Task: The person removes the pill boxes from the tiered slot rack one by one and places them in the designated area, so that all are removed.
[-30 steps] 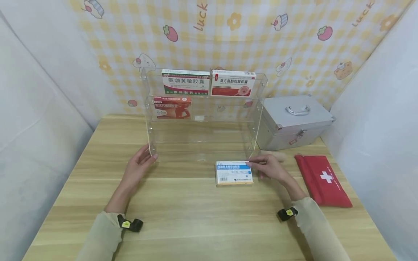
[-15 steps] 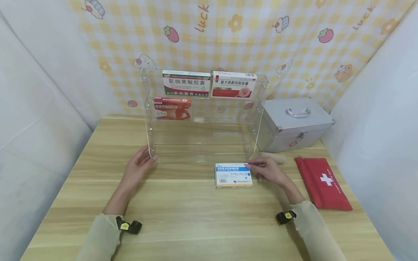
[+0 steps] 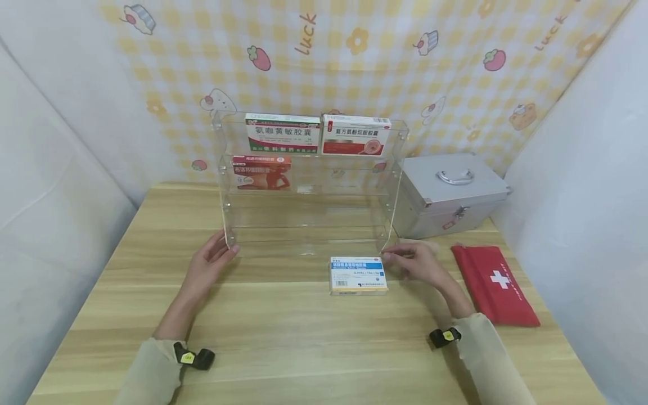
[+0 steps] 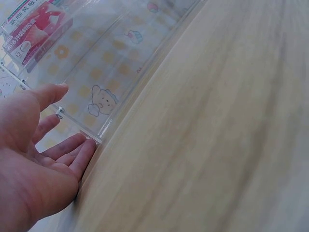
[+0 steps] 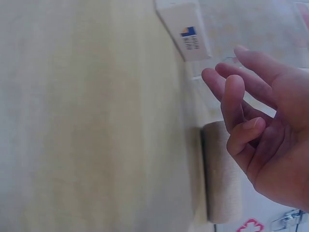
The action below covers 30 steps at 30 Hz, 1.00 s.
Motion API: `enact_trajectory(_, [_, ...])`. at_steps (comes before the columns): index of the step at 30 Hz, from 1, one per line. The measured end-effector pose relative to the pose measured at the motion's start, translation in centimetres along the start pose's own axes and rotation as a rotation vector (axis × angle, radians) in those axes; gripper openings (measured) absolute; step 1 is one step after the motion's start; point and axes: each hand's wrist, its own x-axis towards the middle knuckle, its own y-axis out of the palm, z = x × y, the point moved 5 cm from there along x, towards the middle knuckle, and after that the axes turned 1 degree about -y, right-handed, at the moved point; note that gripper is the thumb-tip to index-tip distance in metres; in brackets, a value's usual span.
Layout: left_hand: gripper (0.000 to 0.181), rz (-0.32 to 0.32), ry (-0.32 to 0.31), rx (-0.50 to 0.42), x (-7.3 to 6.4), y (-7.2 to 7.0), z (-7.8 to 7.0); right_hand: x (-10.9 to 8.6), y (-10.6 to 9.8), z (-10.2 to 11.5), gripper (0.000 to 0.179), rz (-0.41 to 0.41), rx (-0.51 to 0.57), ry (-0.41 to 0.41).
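Observation:
A transparent tiered rack (image 3: 306, 218) stands upright on the wooden table. My left hand (image 3: 207, 267) is at its lower left corner, thumb in front of the side panel and fingers along the outside; the left wrist view shows the fingers (image 4: 83, 154) fairly straight, right at the corner. At the lower right corner is my right hand (image 3: 417, 263), its fingers loosely bent with a gap to the thumb in the right wrist view. Just beside it, a white and blue medicine box (image 3: 358, 277) lies in front of the rack.
On the rack's tiers stand a green and white box (image 3: 283, 135), a white and red box (image 3: 356, 138) and a red box (image 3: 261, 173). A silver case (image 3: 450, 197), a beige roll (image 5: 223, 174) and a red first-aid pouch (image 3: 498, 286) lie to the right.
The head view has shifted slightly, so everything sits a little lower and further left. My right thumb has drawn slightly off the blue box's corner. My left hand stays at the rack.

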Motion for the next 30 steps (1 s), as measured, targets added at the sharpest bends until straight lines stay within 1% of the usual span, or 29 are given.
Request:
enact_trajectory(2, [0.072,-0.005,-0.005,0.003,-0.1,-0.1,0.1,-0.1,-0.4,0.5,0.023,-0.009,-0.01,-0.025])
enact_trajectory(5, [0.073,-0.009,-0.008,0.007,-0.2,-0.1,0.2,-0.2,-1.1,1.5,0.025,-0.016,-0.061,-0.068])
enact_trajectory(10, [0.073,-0.008,0.0,0.01,-0.2,-0.1,0.1,0.0,-2.6,4.2,0.026,-0.024,-0.14,-0.135])
enact_trajectory(13, [0.073,-0.007,0.005,0.01,-0.1,-0.1,0.0,0.4,-3.4,6.5,0.024,-0.027,-0.164,-0.185])
enact_trajectory(15, [0.073,-0.009,0.006,0.011,-0.1,-0.2,0.0,0.8,-3.8,8.4,0.023,-0.033,-0.181,-0.233])
enact_trajectory(20, [0.073,-0.011,0.006,0.0,-0.1,-0.2,-0.2,1.3,-3.7,14.8,0.019,-0.057,-0.214,-0.331])
enact_trajectory(22, [0.073,-0.01,0.005,-0.004,-0.1,-0.2,-0.2,1.5,-3.6,17.4,0.018,-0.06,-0.219,-0.354])
enact_trajectory(24, [0.073,-0.01,0.004,-0.005,-0.1,-0.2,-0.1,1.9,-3.4,19.5,0.017,-0.058,-0.225,-0.378])
enact_trajectory(27, [0.073,-0.01,0.003,-0.003,-0.1,-0.2,-0.1,2.7,-3.2,21.5,0.017,-0.052,-0.226,-0.39])
enact_trajectory(30, [0.073,-0.017,0.0,-0.012,0.0,-0.2,-0.1,3.8,-3.1,22.3,0.018,-0.038,-0.197,-0.384])
